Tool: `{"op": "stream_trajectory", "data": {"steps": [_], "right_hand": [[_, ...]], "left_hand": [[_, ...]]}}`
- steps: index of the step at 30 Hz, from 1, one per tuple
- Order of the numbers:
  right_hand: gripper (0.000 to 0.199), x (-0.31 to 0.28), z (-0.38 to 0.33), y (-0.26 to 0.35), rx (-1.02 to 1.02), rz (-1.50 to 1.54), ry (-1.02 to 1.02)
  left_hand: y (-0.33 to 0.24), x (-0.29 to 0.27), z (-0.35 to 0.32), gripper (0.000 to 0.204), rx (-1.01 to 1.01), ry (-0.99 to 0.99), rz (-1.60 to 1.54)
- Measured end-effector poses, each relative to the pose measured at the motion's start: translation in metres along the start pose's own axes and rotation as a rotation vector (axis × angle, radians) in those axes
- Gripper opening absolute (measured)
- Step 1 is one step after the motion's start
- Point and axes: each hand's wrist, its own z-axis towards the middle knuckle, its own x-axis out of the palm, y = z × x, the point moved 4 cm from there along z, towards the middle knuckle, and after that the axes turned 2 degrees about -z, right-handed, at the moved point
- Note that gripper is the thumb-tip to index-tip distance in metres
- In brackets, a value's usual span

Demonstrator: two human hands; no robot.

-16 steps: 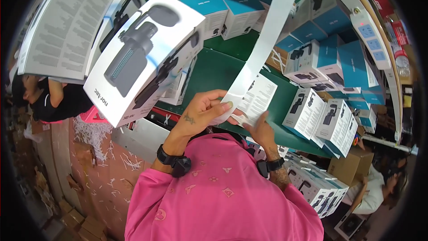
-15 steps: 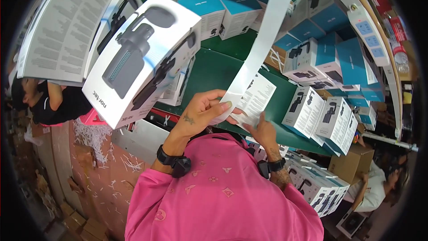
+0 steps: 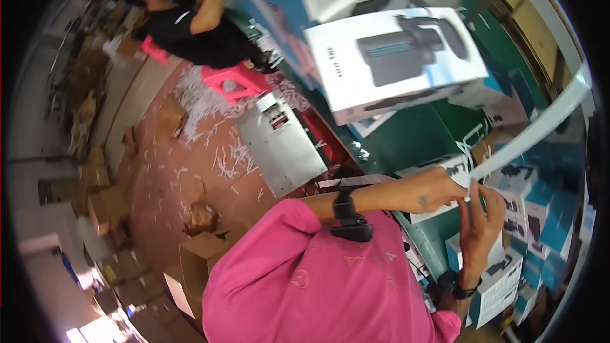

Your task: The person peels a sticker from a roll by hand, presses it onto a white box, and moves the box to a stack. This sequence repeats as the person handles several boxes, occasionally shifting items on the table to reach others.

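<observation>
The left hand [image 3: 432,192] and right hand [image 3: 481,222] are close together, fingertips meeting at the lower end of a long white strip [image 3: 530,134]; which fingers pinch it, I cannot tell. A white box [image 3: 452,165] lies just beyond the left hand on the green table [image 3: 406,145]. White-and-blue boxes [image 3: 558,219] stand right of the right hand. Farther left, a person in black [image 3: 197,35] sits on a pink stool [image 3: 223,79] near paper shreds [image 3: 202,107].
</observation>
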Motion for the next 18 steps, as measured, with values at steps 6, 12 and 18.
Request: {"op": "stream_trajectory", "data": {"steps": [6, 12, 18], "right_hand": [[0.036, -0.018, 0.041, -0.003, -0.084, 0.128, 0.166], [0.033, -0.028, 0.058, -0.025, -0.19, 0.377, 0.23], [0.03, -0.022, 0.046, -0.038, -0.053, 0.399, 0.116]], "left_hand": [[-0.006, -0.013, 0.001, 0.025, -0.034, 0.084, 0.229], [-0.015, -0.018, 0.013, 0.033, -0.016, 0.048, 0.147], [-0.022, -0.021, 0.022, 0.026, -0.171, -0.046, 0.115]]}}
